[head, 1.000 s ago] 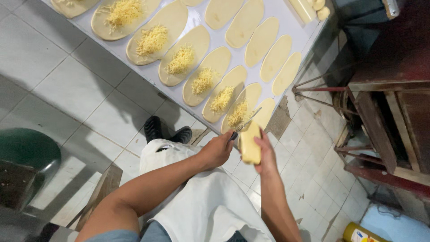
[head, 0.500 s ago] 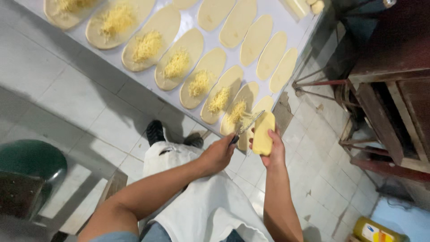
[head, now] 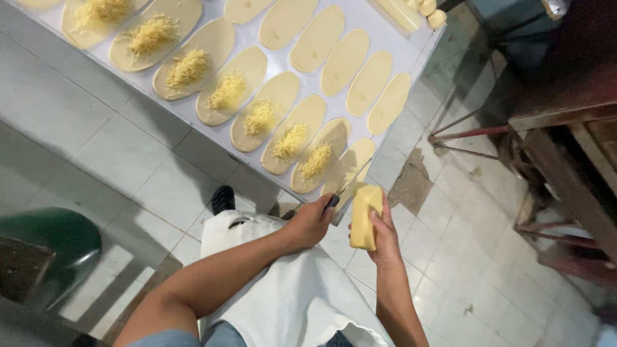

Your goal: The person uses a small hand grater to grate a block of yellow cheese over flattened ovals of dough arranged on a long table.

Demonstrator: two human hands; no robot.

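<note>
While the right hand (head: pixel 387 236) grips a cheese block (head: pixel 364 217), the left hand (head: pixel 311 223) clasps a grater (head: pixel 350 180) over the table's (head: pixel 411 48) six-o'clock corner; open floor (head: pixel 450 257) lies at three o'clock.

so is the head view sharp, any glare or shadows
Head view: mostly sharp, the grater in the left hand slightly blurred; soft glare on the white table; the person's shadow darkens the floor tiles; cheese block in the right hand evenly lit.

No labels, signs or screens show anywhere in the frame. The only possible package is a crumpled piece of clear wrapping (head: pixel 556 6) at the top right edge, cut off by the frame and too little of it visible to tell its shape or contents.
</note>
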